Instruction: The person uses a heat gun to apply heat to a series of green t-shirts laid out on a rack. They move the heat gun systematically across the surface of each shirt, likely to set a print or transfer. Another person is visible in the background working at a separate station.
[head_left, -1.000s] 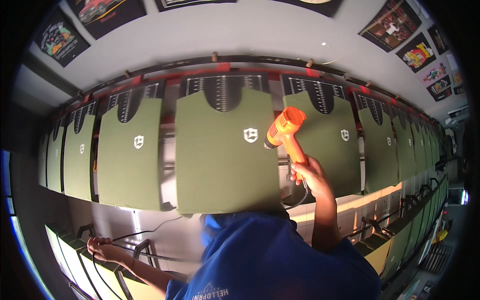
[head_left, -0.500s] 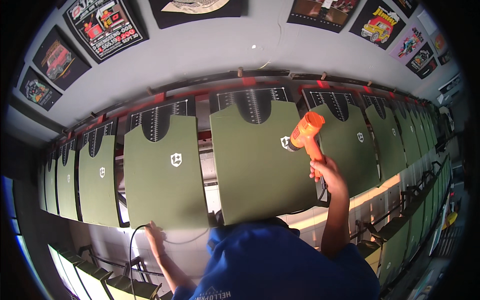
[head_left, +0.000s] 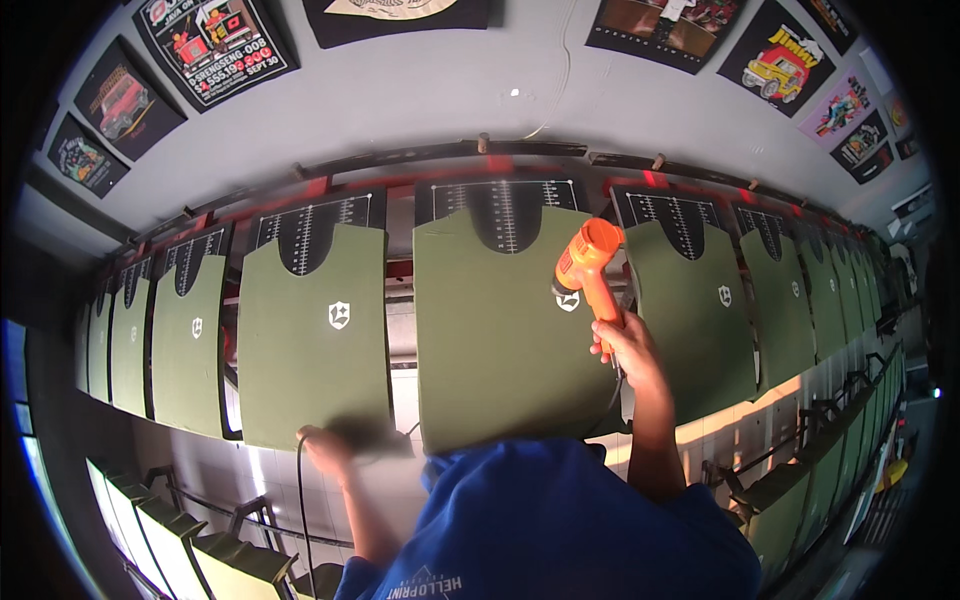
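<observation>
My right hand (head_left: 632, 352) is closed round the handle of an orange heat gun (head_left: 590, 258). Its dark nozzle is over the white shield print (head_left: 568, 302) of a green fabric panel (head_left: 490, 350), partly covering that print. The panel lies flat on a black board with white ruler marks (head_left: 505, 205), which shows at the curved neckline. At the near edge of another green panel (head_left: 310, 375) to the left, my left hand (head_left: 328, 452) is closed on a black cable (head_left: 302, 500) that hangs down from it.
A long row of boards with green panels runs to both sides, each with a white print. Behind me stand more racks (head_left: 215, 540) with green panels. A dark rail (head_left: 450, 151) with pegs runs along the poster-hung wall (head_left: 420, 100).
The heat gun and my right hand have shifted left, bringing the nozzle over the print. My left hand has moved slightly right and up with the cable.
</observation>
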